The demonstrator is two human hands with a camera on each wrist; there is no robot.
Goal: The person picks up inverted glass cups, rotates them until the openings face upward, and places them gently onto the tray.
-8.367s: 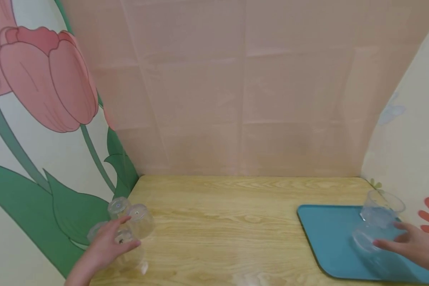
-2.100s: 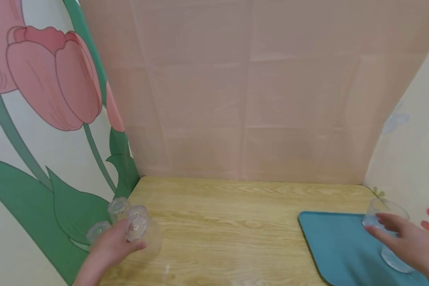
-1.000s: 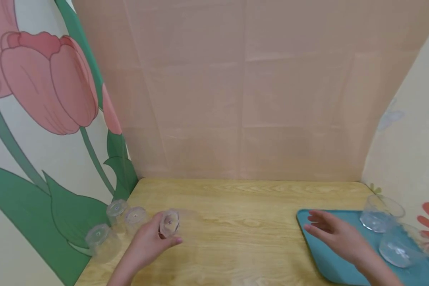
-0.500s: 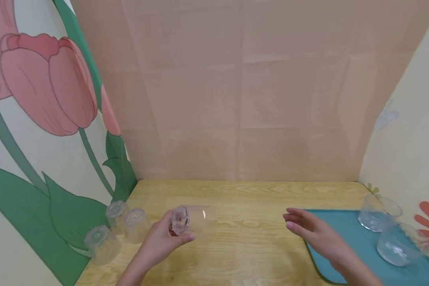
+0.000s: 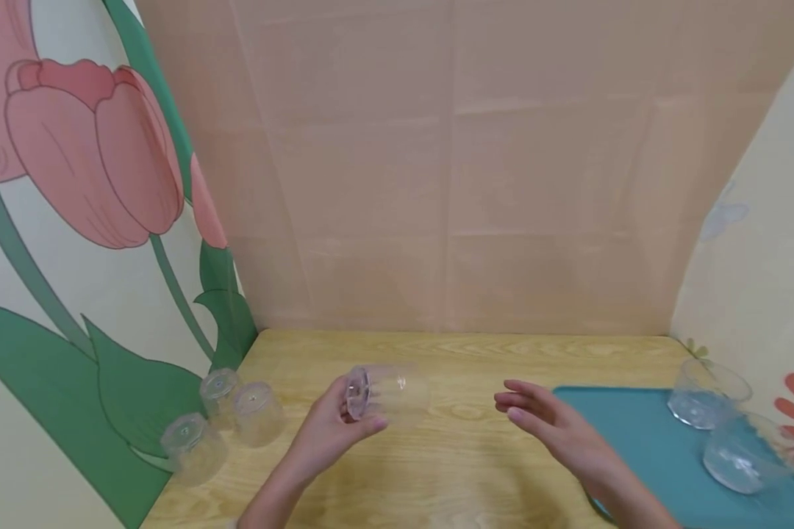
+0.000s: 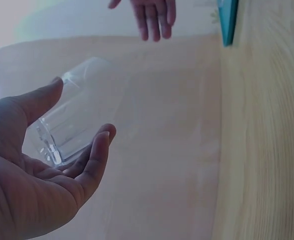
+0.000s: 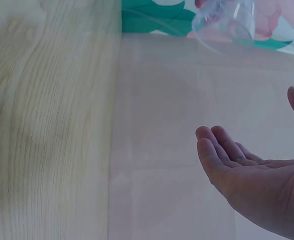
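1. Head view: left hand, lower centre of frame, grips a clear cup near its base, thumb and fingers round it. Cup is lifted over the table, lying sideways: base to the left, mouth to the right.
2. Head view: right hand, right of centre, fingers extended and relaxed, thumb apart from them. Fingertips point at the cup's mouth side, clear of it. Hands well apart.
3. Head view, lower left: upside-down cups on the table, namely back cup, middle cup, front cup. They stand near each other by the tulip wall.
4. Head view, lower right: blue tray carries far cup and near cup, both mouth up. Pinkish sheet fills upper centre.
5. Left wrist view: clear cup left of centre, tilted, thumb on its upper side, fingers curled along the lower. Right hand's fingers hang in from the top edge; tray corner at upper right.
6. Right wrist view: right hand at lower right, fingers slightly bent, spaced from the thumb. Clear cup at upper right, tilted, apart from that hand.
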